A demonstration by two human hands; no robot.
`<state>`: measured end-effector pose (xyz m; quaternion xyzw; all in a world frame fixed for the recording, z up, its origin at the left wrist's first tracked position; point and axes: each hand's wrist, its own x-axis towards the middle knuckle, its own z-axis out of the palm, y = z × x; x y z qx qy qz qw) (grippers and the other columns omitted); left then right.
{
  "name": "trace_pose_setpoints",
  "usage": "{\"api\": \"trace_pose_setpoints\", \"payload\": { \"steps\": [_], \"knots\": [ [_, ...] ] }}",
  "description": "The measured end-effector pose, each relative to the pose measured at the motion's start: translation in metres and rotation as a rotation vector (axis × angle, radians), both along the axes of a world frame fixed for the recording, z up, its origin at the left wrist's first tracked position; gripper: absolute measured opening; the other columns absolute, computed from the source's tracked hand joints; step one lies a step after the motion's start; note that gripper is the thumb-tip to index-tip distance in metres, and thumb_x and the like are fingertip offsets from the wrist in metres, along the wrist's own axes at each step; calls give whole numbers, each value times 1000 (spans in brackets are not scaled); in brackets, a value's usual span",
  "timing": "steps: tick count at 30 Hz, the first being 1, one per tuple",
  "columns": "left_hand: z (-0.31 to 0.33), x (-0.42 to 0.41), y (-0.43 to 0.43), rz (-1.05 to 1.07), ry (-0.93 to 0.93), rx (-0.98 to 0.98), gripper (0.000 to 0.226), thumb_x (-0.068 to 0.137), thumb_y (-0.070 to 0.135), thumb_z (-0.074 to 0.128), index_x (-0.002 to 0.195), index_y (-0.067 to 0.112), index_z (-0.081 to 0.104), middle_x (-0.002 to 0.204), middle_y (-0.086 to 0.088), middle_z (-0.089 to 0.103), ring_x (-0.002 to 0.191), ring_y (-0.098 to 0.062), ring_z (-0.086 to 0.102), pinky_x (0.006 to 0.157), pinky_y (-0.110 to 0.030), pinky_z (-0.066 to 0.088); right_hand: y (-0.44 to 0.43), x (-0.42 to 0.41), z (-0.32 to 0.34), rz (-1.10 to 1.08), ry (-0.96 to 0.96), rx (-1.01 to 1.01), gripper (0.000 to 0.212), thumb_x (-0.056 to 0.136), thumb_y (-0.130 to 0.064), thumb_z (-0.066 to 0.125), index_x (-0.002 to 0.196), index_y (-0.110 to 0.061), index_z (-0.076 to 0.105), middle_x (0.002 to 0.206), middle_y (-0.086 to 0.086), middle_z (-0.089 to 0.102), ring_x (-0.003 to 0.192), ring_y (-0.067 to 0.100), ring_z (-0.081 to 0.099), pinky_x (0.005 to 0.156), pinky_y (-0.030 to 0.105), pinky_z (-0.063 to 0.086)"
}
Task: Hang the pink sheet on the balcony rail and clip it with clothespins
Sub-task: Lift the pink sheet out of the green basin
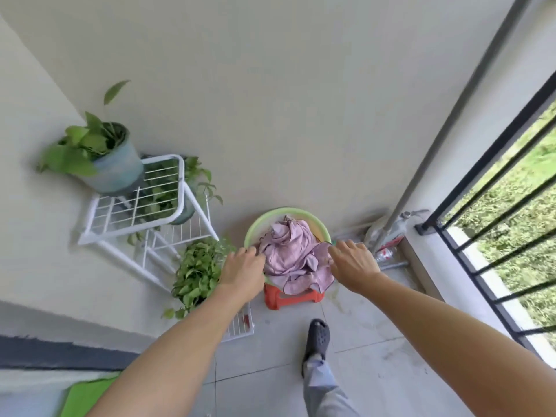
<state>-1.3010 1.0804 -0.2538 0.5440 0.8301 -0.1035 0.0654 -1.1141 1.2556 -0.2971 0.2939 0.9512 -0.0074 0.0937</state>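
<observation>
The pink sheet (290, 254) lies crumpled in a light green basin (281, 212) that stands on a red stool (288, 296) against the wall. My left hand (243, 266) is at the basin's left side, its fingertips at the sheet's left edge. On the other side, my right hand (352, 263) has its fingers bent down over the sheet's edge and the rim. The backs of both hands hide whether the fingers grip anything. The black balcony rail (493, 164) runs along the right. No clothespins are in sight.
A white wire plant rack (135, 206) with potted plants (99, 152) stands to the left of the basin. A grey pipe (451, 115) slants up beside the rail, with bottles (388, 236) at its foot. My foot in a dark clog (316, 338) is on the tiled floor.
</observation>
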Motion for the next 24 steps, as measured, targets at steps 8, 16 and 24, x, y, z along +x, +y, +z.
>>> {"api": "trace_pose_setpoints", "payload": {
  "steps": [8, 16, 24],
  "knots": [
    [-99, -71, 127, -7, -138, -85, 27, 87, 20, 53, 113, 16, 60, 113, -7, 59, 106, -30, 57, 88, -40, 43, 109, -73, -102, -27, -168, -197, 40, 95, -28, 50, 131, -12, 45, 136, 11, 48, 125, 30, 46, 98, 44, 40],
    [-211, -102, 212, -89, -191, -133, 44, 82, 30, 62, 125, 19, 56, 121, -10, 55, 109, -32, 54, 92, -45, 42, 156, -109, -209, -111, -276, -368, 50, 96, -27, 47, 142, -13, 35, 147, 16, 38, 129, 31, 43, 98, 39, 39],
    [-327, -127, 256, -103, -241, -181, 69, 90, 57, 51, 148, 34, 22, 160, -11, 16, 143, -38, 20, 112, -51, 25, 157, -146, -329, -185, -190, -507, 87, 77, -55, 66, 142, -15, 25, 147, 7, 32, 137, 28, 30, 106, 43, 39]
  ]
}}
